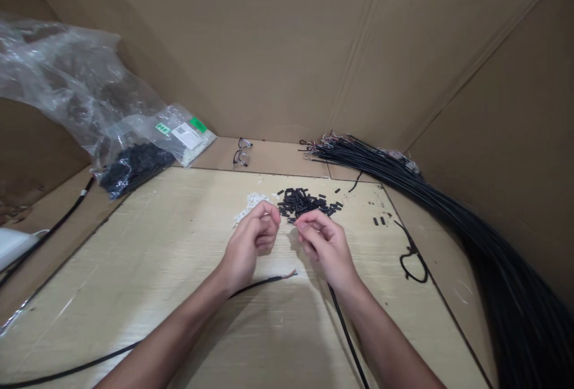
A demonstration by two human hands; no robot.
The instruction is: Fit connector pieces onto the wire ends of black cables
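Observation:
My left hand (252, 238) is curled with fingertips pinched near a small white piece I cannot make out. My right hand (323, 241) is also pinched, holding the end of a thin black cable (345, 332) that runs back under my right forearm. The two hands nearly touch above the wooden board (147, 275). Just beyond them lie a pile of short black tube pieces (307, 202) and a small heap of white connectors (251, 202). The cable's other end (287, 274), with bare coloured wires, lies on the board below my left hand.
A thick bundle of black cables (448, 210) runs along the right side. Clear plastic bags (134, 144) with black parts sit at the back left. Eyeglasses (242, 152) lie at the back. A black loop (412, 260) rests to the right. Cardboard walls (287, 42) surround everything.

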